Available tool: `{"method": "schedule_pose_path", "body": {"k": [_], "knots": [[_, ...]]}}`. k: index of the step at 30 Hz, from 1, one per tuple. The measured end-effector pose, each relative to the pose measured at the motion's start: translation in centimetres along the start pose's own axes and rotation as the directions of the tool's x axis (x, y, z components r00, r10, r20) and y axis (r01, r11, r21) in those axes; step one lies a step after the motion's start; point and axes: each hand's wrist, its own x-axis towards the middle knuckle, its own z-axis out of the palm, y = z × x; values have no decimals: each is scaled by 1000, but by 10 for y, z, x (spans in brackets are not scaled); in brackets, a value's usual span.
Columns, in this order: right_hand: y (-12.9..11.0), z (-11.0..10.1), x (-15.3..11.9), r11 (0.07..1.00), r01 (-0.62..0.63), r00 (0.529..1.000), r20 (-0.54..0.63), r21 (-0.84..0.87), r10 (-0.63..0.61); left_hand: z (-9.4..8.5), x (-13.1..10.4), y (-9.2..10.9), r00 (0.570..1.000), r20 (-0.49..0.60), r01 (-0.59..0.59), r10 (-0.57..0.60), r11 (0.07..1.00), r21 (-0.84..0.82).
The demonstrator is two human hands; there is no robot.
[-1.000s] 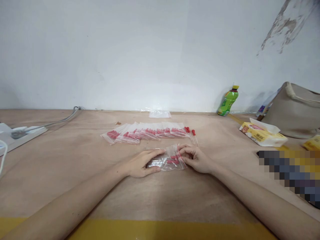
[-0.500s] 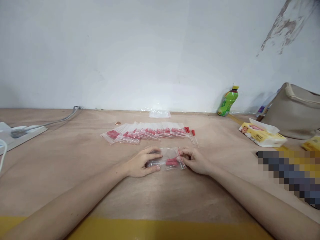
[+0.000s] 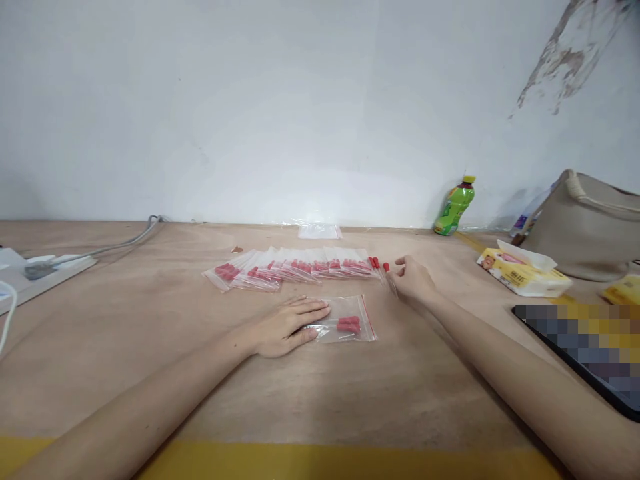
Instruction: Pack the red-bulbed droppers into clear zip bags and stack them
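The clear plastic zip bag with a red seal line (image 3: 367,327) lies flat beneath the left hand (image 3: 290,327), seal end towards the right hand (image 3: 413,280). All of it rests on the pale wooden table (image 3: 320,400), and a white wall (image 3: 250,100) rises beyond both hands. Over to the right hand's far right slumps a big beige bag with a rope-like trim (image 3: 585,227); a white power strip (image 3: 65,270) sits well off to the left hand's left. Just beyond the hands runs an overlapping row of filled clear bags (image 3: 301,268). Right of the right hand I see a yellow-and-white tissue box (image 3: 527,273) and, farther back, a green bottle with a yellow cap (image 3: 454,208). The left palm is down, thumb apart from its fingers. The right fingers curl beside the loose red-bulbed droppers (image 3: 386,267); whether they grip one, I can't tell. Two red rubber bulbs (image 3: 349,325) show inside the zip bag, clear of the left fingertips.
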Motion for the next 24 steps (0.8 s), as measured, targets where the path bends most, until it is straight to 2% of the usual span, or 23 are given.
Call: {"method": "schedule_pose_path", "body": {"k": [4, 7, 9, 11, 13, 14, 17, 20, 22, 24], "knots": [[-12, 3, 16, 994, -109, 987, 117, -20, 111, 6, -3, 0, 984, -180, 3, -5, 1000, -11], [-18, -3, 15, 996, -90, 987, 133, 25, 86, 7, -4, 1, 972, -234, -5, -6, 999, -46], [-17, -7, 7, 996, -22, 995, 103, 85, 13, 7, -4, 1, 977, -211, -9, -6, 997, -70], [-13, -8, -9, 963, 122, 990, 34, 238, -134, 7, -3, 0, 983, -184, 1, -16, 997, -81], [-11, -4, -29, 848, 249, 966, -53, 468, -255, 8, -1, -1, 986, -167, 11, -24, 997, -82], [-11, -1, -39, 776, 245, 965, -67, 581, -255, 8, -1, -1, 987, -161, 16, -29, 997, -81], [-15, 11, -62, 592, 98, 993, -43, 800, -107, 8, -1, -2, 989, -138, 31, -42, 996, -80], [-22, 19, -71, 467, -58, 998, 51, 882, 28, 5, -1, -2, 993, -109, 40, -49, 996, -79], [-26, 21, -73, 383, -161, 987, 147, 910, 66, 5, -1, -2, 994, -99, 38, -46, 996, -79], [-26, 22, -74, 315, -248, 968, 246, 916, 46, 6, -2, -2, 994, -105, 32, -41, 996, -79]]}}
